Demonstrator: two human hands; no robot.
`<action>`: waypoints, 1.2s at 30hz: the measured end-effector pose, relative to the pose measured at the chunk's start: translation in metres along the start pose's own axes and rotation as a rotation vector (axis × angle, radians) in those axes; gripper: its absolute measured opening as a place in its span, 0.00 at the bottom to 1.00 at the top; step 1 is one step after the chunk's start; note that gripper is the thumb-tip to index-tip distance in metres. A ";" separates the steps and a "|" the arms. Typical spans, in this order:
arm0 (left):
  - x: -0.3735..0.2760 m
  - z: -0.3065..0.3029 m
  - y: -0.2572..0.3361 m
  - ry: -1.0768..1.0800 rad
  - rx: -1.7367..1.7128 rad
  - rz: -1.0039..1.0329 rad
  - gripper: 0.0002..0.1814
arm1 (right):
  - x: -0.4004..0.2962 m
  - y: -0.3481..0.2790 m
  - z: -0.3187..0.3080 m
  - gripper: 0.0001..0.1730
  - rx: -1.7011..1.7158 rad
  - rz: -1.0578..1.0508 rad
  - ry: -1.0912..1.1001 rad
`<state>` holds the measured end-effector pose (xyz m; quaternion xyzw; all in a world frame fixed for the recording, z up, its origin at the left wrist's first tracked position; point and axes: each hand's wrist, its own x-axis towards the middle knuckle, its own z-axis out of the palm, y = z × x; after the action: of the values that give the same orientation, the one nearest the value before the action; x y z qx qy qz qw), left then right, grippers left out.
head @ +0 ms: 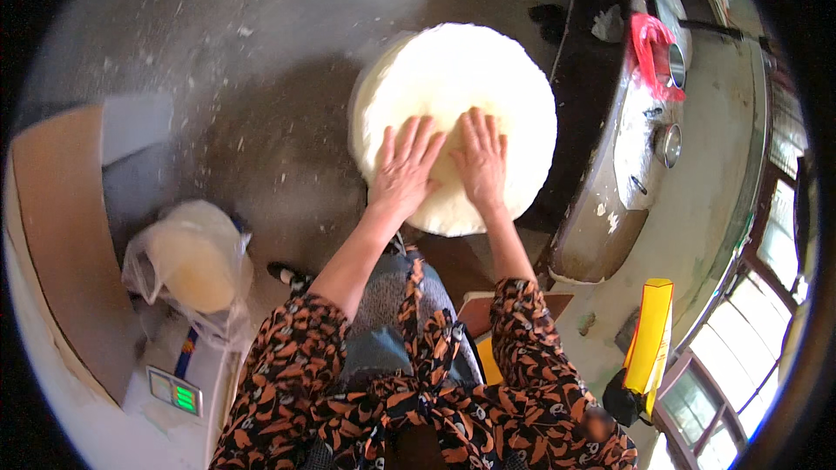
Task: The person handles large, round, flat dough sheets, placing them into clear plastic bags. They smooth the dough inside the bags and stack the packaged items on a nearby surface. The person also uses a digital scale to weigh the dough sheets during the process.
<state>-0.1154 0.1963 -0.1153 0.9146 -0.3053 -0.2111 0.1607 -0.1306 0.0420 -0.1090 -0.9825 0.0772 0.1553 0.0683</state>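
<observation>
A large round white, fluffy-looking mass (457, 72) lies before me, its edge slightly ragged; I cannot tell its material, and its upper part is overexposed. My left hand (405, 166) rests palm down on its lower left part, fingers a little spread. To the right of it, my right hand (481, 160) also lies flat on the mass, fingers pointing away from me. The two hands are apart, and neither grips anything. What supports the mass is mostly hidden beneath it.
At left, a clear plastic bag (140, 267) surrounds pale material (199, 267), near a digital scale display (175, 391). On the right, a long counter (591, 241) bears a red plastic bag (646, 46) and metal bowls (669, 145). White bits litter the floor (261, 98). A yellow packet (650, 333) stands lower right.
</observation>
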 end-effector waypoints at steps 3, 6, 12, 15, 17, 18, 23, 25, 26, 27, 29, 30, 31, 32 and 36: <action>-0.013 -0.005 0.024 0.050 -0.100 -0.058 0.46 | -0.003 0.003 -0.002 0.35 0.016 -0.015 -0.004; -0.059 -0.017 0.034 0.211 -0.231 -0.016 0.44 | -0.003 0.006 0.006 0.35 -0.001 -0.023 0.051; -0.082 0.021 -0.015 0.432 -0.802 -0.606 0.44 | -0.003 0.001 0.008 0.36 -0.049 -0.018 0.045; -0.061 0.029 -0.027 0.383 -1.039 -0.650 0.40 | -0.004 0.003 0.012 0.36 -0.051 -0.017 0.057; -0.049 0.052 -0.026 0.405 -1.259 -0.613 0.40 | -0.004 0.000 0.013 0.36 -0.030 -0.056 0.064; -0.049 0.050 -0.021 0.447 -1.152 -0.616 0.39 | -0.007 0.004 0.012 0.36 -0.024 -0.054 0.072; -0.045 0.060 -0.023 0.413 -1.118 -0.657 0.35 | 0.001 0.000 0.008 0.36 -0.019 -0.031 -0.014; -0.057 0.037 -0.036 0.190 -0.983 -0.688 0.38 | 0.005 0.003 0.010 0.33 -0.030 -0.043 -0.059; -0.072 0.011 -0.041 0.101 -1.170 -0.656 0.40 | 0.005 0.006 0.009 0.31 -0.048 -0.061 -0.038; -0.091 0.017 -0.043 0.240 -1.167 -0.623 0.39 | 0.006 0.002 0.006 0.30 -0.061 -0.096 -0.005; -0.126 0.029 -0.056 0.277 -1.235 -0.457 0.37 | -0.001 -0.015 -0.001 0.27 -0.075 -0.175 0.120; -0.151 0.028 -0.071 0.113 -1.214 -0.506 0.33 | -0.008 -0.031 -0.001 0.25 -0.053 -0.231 0.179; -0.180 0.042 -0.086 0.227 -1.149 -0.535 0.30 | -0.020 -0.053 0.004 0.24 -0.019 -0.287 0.234; -0.211 0.054 -0.099 0.323 -1.112 -0.569 0.28 | -0.030 -0.080 0.007 0.23 0.028 -0.343 0.246; -0.331 0.073 -0.152 0.628 -1.311 -0.864 0.19 | -0.086 -0.211 0.043 0.18 0.253 -0.623 0.051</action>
<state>-0.3165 0.5072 -0.1465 0.6889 0.3143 -0.1246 0.6412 -0.1871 0.2666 -0.0989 -0.9462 -0.2064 0.0913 0.2320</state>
